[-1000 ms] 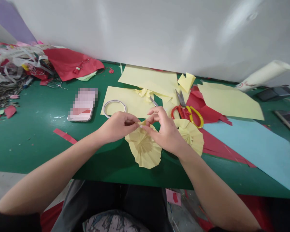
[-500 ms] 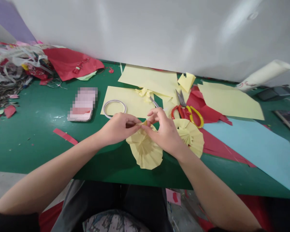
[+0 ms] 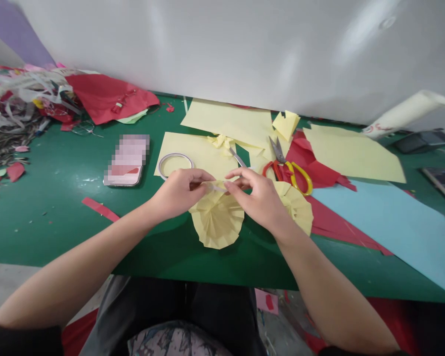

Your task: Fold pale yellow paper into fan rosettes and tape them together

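A yellow pleated paper fan (image 3: 218,225) hangs below my hands over the table's front part. My left hand (image 3: 181,193) is closed, its thumb and fingers pinching the fan's upper left edge. Between the fingertips of both hands runs a thin whitish strip (image 3: 218,188), perhaps tape backing. My right hand (image 3: 257,195) pinches the right end of this strip with thumb and forefinger; the exact contact is partly hidden. Another pleated yellow paper fan (image 3: 302,207) lies on the table, partly behind my right hand. Just beyond my left hand lies a roll of tape (image 3: 176,157).
Scissors with red and yellow handles (image 3: 298,178) lie on red paper (image 3: 300,153). Yellow sheets (image 3: 226,116) and a light blue sheet (image 3: 389,212) cover parts of the green table (image 3: 74,232). A phone (image 3: 128,160) is at left, near a heap of scraps (image 3: 25,104).
My hands have moved slightly apart at the fingertips, and a whitish strip now shows between them. The held fan has shifted a little up and left.
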`<state>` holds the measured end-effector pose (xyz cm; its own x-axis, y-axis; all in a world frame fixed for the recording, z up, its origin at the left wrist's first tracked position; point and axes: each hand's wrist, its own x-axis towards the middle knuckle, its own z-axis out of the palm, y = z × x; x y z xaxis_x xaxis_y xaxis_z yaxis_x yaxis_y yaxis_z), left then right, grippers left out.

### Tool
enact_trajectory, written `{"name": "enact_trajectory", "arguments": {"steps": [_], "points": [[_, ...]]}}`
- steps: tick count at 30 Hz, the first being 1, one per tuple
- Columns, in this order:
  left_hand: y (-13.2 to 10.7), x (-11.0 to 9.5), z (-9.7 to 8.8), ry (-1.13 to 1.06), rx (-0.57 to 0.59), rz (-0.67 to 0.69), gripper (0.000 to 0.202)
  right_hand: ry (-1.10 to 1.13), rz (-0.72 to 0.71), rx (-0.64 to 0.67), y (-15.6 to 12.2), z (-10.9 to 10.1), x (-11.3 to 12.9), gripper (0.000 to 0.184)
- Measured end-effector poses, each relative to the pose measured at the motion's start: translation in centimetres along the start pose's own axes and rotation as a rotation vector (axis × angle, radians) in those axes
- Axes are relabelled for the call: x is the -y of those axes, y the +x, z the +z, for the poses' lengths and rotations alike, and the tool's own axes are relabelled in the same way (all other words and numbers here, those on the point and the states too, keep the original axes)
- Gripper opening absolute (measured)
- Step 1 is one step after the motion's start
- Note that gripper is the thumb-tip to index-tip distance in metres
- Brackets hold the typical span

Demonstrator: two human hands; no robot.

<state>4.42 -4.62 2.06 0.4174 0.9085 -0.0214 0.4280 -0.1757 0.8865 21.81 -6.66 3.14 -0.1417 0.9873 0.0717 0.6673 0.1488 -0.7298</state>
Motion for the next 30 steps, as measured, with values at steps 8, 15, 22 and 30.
{"name": "enact_trajectory", "arguments": {"steps": [8, 15, 22, 30], "points": [[0.01, 0.09, -0.03, -0.066, 0.017, 0.015, 0.020, -0.087, -0.075, 0.005, 0.23, 0.08, -0.16, 0.019], [0.00, -0.23, -0.33, -0.124, 0.007, 0.023, 0.020, -0.112, -0.079, -0.078, 0.26, 0.09, -0.21, 0.017], [-0.05, -0.08, -0.26, -0.129, 0.021, -0.041, 0.031, -0.116, -0.109, -0.079, 0.08, 0.24, 0.04, 0.016], [-0.20, 0.07, 0.31, 0.052, -0.010, -0.033, 0.023, -0.182, -0.211, -0.024, -0.35, 0.69, 0.54, 0.019]]}}
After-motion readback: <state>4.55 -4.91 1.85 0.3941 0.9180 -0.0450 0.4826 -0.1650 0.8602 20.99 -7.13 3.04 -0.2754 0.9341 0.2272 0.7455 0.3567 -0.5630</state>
